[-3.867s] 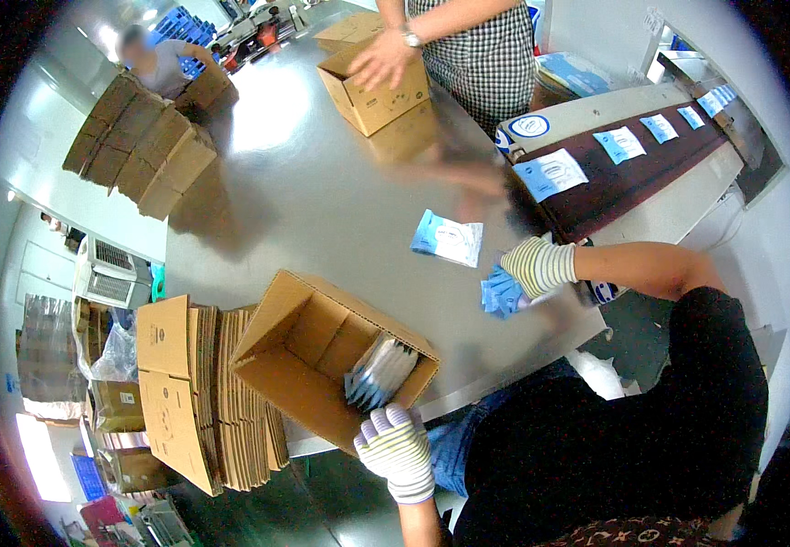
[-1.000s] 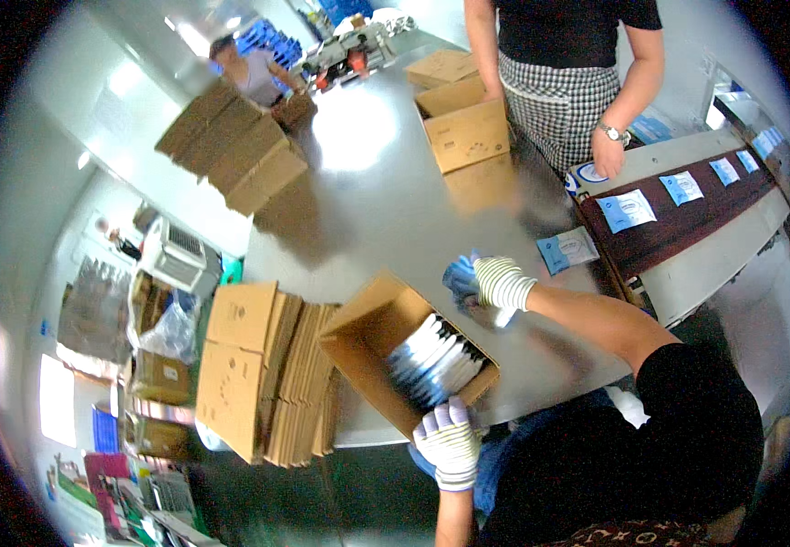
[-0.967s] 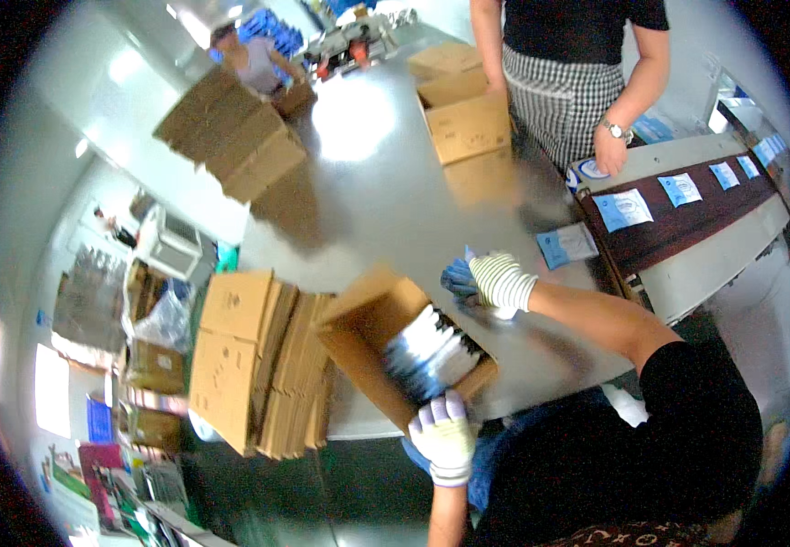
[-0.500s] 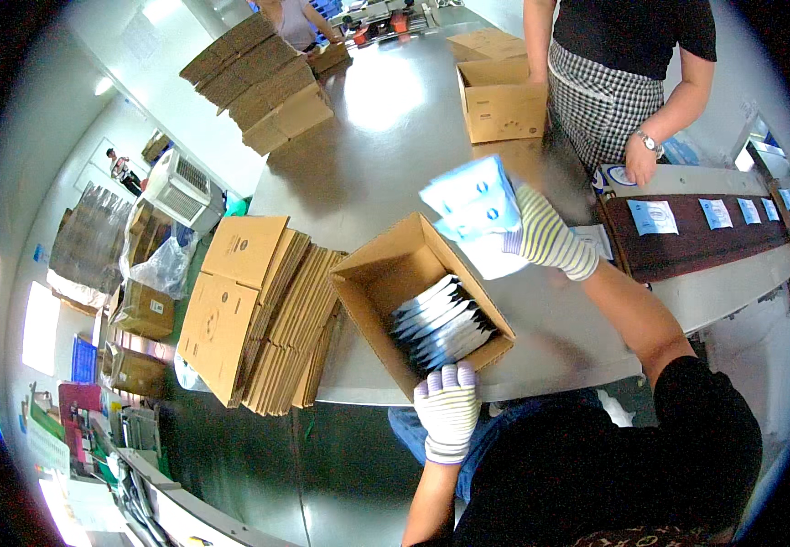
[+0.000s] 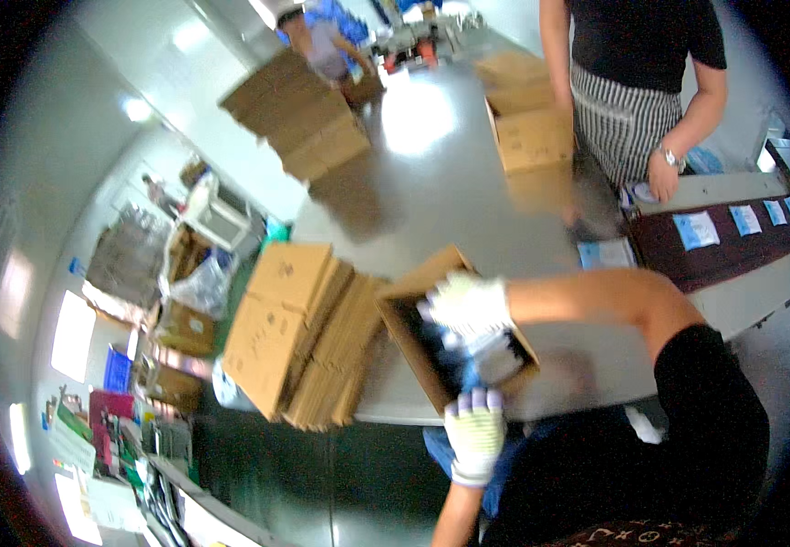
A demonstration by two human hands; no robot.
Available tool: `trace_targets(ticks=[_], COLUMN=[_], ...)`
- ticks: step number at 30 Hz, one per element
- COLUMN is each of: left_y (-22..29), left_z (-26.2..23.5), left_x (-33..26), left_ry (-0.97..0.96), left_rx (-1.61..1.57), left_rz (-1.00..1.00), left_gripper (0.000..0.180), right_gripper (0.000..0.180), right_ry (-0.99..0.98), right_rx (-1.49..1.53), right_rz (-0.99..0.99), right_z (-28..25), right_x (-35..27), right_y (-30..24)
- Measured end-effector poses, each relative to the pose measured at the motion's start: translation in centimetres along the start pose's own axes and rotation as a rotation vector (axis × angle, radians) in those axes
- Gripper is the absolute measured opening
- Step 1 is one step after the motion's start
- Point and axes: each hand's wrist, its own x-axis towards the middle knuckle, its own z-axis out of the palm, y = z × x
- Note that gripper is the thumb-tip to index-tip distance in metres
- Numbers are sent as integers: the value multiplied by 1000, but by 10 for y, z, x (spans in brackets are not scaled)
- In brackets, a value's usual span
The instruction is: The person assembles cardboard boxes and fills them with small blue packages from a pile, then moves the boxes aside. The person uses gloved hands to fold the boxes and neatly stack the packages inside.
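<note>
An open cardboard box (image 5: pixel 524 376) stands tilted near the front edge of the table, with blue-and-white packets (image 5: pixel 497 357) inside it. My left hand (image 5: pixel 475 436), in a striped white glove, is closed over the box's near rim. Above the box opening is my right hand (image 5: pixel 470 303), gloved the same way and reaching in from the right over the packets. Motion smears its fingers, so whether it still holds any packets cannot be made out.
Flattened cartons (image 5: pixel 272 333) are stacked left of the box, and more cartons (image 5: pixel 299 118) stand farther back. Across the metal table (image 5: pixel 431 201), a co-worker (image 5: pixel 641 91) stands beside another carton (image 5: pixel 532 137). A dark conveyor belt (image 5: pixel 723 251) carries several packets at right; one packet (image 5: pixel 607 253) lies beside it.
My right hand has moved left and down from beside the box to its opening; the packets it held are no longer distinct. My left hand stays at the rim. The whole view has shifted.
</note>
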Motion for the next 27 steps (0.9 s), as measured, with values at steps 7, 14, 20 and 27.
trace_targets(ticks=[7,14,20,27], left_y=[-30,-24,-23,-21], left_z=[-11,2,-7,-37], left_x=[26,29,20,-9], left_ry=[71,131,39,290], left_rx=[-218,-203,-227,-207], left_rz=[107,113,75,-48], left_gripper=[29,34,37,39], right_gripper=[55,26,22,14], right_ry=[58,287,479,513], right_rx=[213,-28,-48,38], right_rz=[-142,-28,-113,-102], right_z=[6,38,33,53], right_x=[-117,-131,-133,-121], right_y=[-48,-65,-75,-69])
